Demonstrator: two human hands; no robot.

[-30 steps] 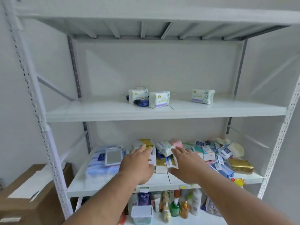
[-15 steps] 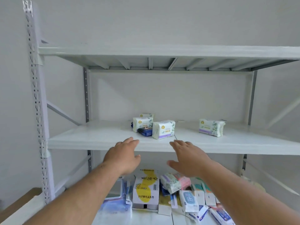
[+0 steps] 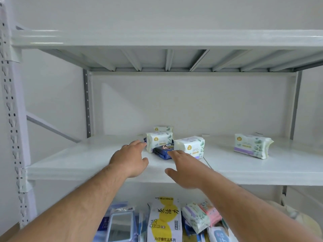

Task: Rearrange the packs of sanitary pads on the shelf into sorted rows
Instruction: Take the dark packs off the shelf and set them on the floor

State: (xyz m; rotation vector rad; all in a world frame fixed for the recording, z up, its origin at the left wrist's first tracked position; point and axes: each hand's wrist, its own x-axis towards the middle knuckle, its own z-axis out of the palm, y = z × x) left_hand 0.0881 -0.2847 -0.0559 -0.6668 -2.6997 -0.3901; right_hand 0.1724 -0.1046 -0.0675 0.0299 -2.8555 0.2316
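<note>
On the white middle shelf (image 3: 87, 159) stands a cluster of white pad packs with leaf print: one at the left (image 3: 159, 140), a smaller one behind it (image 3: 163, 128), one at the right (image 3: 191, 146). A dark blue pack (image 3: 163, 151) lies flat between them. Another white pack (image 3: 251, 148) sits alone further right. My left hand (image 3: 130, 158) reaches over the shelf, fingers straight, fingertips just short of the left pack. My right hand (image 3: 185, 169) is open, fingertips at the blue pack's front edge. Neither holds anything.
The shelf below holds a jumble: a white and yellow box (image 3: 164, 222), a small mirror (image 3: 120, 226), more pad packs (image 3: 195, 217), a pink pack (image 3: 210, 212). An upper shelf (image 3: 174, 39) hangs overhead. A perforated upright (image 3: 12, 119) stands at the left.
Both hands rose from the lower shelf's jumble to the middle shelf and reached forward to the cluster of packs. The view tilted up with them.
</note>
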